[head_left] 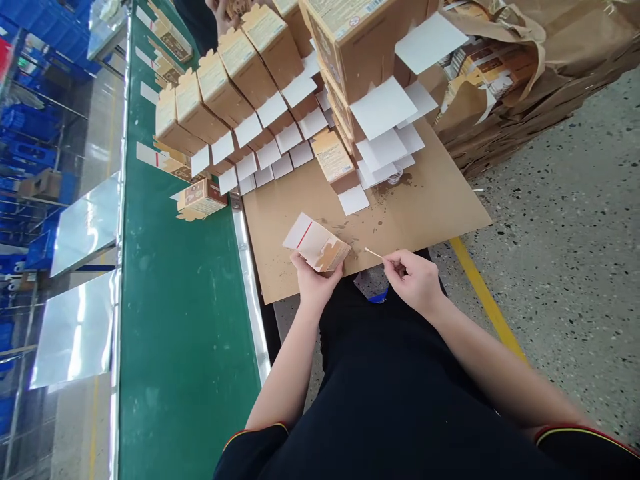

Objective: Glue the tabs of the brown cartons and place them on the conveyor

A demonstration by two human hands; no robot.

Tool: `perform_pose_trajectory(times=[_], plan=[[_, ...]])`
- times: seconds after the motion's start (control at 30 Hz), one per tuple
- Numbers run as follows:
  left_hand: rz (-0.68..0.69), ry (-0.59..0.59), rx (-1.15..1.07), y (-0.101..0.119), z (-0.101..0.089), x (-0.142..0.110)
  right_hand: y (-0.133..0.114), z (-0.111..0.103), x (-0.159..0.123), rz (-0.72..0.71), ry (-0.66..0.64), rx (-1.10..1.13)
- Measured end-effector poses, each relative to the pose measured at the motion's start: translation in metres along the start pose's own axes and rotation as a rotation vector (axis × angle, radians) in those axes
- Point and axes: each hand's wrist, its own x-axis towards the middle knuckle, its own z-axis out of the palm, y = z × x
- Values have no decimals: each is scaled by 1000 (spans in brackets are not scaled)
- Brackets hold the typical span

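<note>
My left hand (318, 288) is closed around a small cardboard box (320, 248), tilted, with a white flap that has a red strip across it. Between the thumb and fingers of my right hand (413, 279) is a thin cotton swab (374, 253). Its pale tip points left toward the box, a short gap away. Both hands are over the near edge of a brown cardboard sheet (425, 200), which carries dark specks. Just beyond stands a similar box (332, 160) with its white flap hanging toward me.
Rows of boxes (225, 80) and a taller stack (365, 60) stand at the back. On the left runs a green conveyor belt (185, 347) with several boxes on it. Wrapped brown paper bundles (565, 73) lie at right. Another person's hand (220, 15) shows at the top.
</note>
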Motion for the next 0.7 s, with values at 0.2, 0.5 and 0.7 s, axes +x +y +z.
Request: perform_pose_trajectory(times=[0.2, 0.5, 0.7], plan=[[34, 18, 36, -6, 9, -3, -10, -15, -9, 60, 14, 19], [0, 642, -3, -60, -175, 37, 2, -30, -2, 101, 139, 43], [-282, 710, 61, -98, -228, 29, 3, -20, 12, 54, 108, 66]])
